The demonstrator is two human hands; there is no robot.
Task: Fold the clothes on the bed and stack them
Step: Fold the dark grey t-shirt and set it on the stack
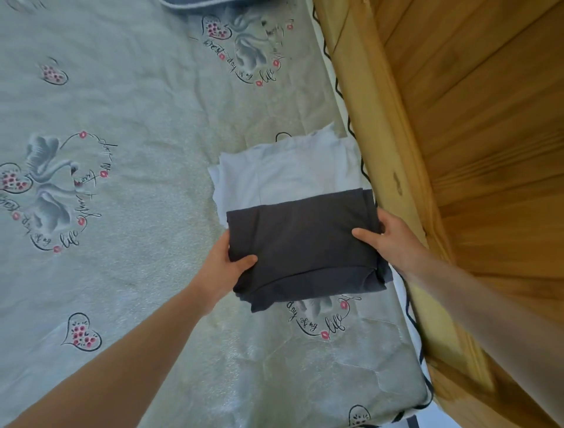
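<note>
Well along, by the look of it: folded white garment (287,177) already lying flat on the bed (122,107), tight against the wooden bed frame (375,128). Folded dark grey garment (302,244) held between both hands, its far edge overlapping the near part of the white garment, its near edge drooping over the bedspread on the side away from the white garment. Probably being set down as the second layer of the stack; not yet squared over the white garment. Hard to tell whether it rests on the white garment or hangs just above it.

Left to do: settling the dark piece on top and aligning the edges. A dark-edged piece of fabric (189,3) at the top of the view, well apart from the white garment, too cropped to name.

Left hand (225,265) clamped on the left edge of the dark garment, thumb on top, fingers hidden beneath. Right hand (393,241) gripping the right edge, thumb lying across the top, fingers curled round the side beside the frame. Both forearms bare, reaching forward and converging toward the white garment.
</note>
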